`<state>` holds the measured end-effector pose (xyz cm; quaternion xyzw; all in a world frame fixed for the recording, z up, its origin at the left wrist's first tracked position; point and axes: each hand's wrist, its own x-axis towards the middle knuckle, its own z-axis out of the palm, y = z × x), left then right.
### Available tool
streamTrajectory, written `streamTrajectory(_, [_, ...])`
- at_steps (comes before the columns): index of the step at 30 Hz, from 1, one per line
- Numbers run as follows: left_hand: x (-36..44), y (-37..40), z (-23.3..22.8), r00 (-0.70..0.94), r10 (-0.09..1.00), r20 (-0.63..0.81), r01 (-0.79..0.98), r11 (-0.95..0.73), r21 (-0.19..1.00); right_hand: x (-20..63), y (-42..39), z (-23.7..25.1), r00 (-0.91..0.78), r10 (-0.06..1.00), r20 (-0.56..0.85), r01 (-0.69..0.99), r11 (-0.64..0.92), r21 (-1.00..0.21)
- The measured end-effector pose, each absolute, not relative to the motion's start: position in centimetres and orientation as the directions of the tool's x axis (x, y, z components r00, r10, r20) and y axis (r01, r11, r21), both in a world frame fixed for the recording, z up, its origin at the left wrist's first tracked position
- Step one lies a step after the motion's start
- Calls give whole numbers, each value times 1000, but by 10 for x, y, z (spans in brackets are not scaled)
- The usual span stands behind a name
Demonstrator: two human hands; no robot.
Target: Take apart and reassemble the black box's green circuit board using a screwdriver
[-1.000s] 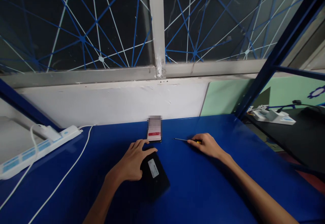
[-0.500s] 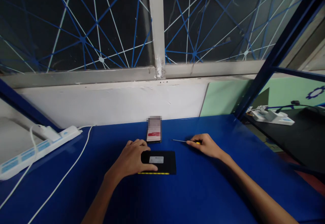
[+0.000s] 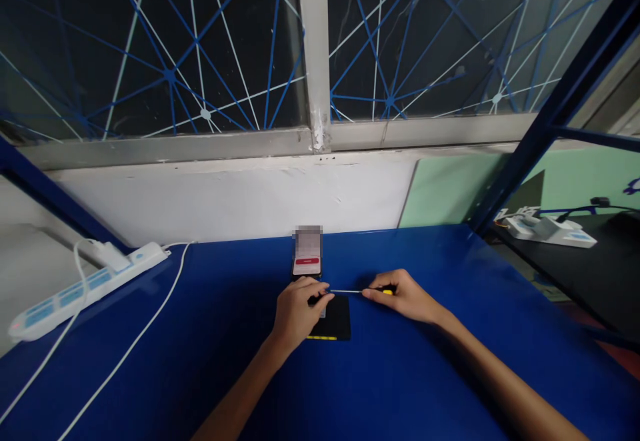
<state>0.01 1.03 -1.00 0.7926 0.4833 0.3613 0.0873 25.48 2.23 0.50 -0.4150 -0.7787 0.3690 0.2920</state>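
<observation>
We see the thin shaft of the screwdriver (image 3: 353,291) aimed at the black device (image 3: 334,319) lying flat on the blue worktop (image 3: 410,374); if the tip slips, we judge it could jab the left hand (image 3: 296,314) or skid the device toward the phone (image 3: 307,261). Our right hand (image 3: 407,296) closes its grip around the yellow handle, while our left hand pinches the device's near edge, fingers curled.

On the blue table (image 3: 430,374), the left hand (image 3: 296,311) steadies a black device (image 3: 336,319) while the right hand (image 3: 406,295) holds a screwdriver (image 3: 359,291) over it.
</observation>
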Motion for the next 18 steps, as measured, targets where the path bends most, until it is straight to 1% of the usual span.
streamTrajectory(8, [-1,11,-13,286,813,507,696,-540,473,255,23,4,-502,843,192,420,432,-798])
streamTrajectory(18, [-1,10,-10,278,812,514,675,-546,496,257,22,11,-468,856,218,410,429,-805])
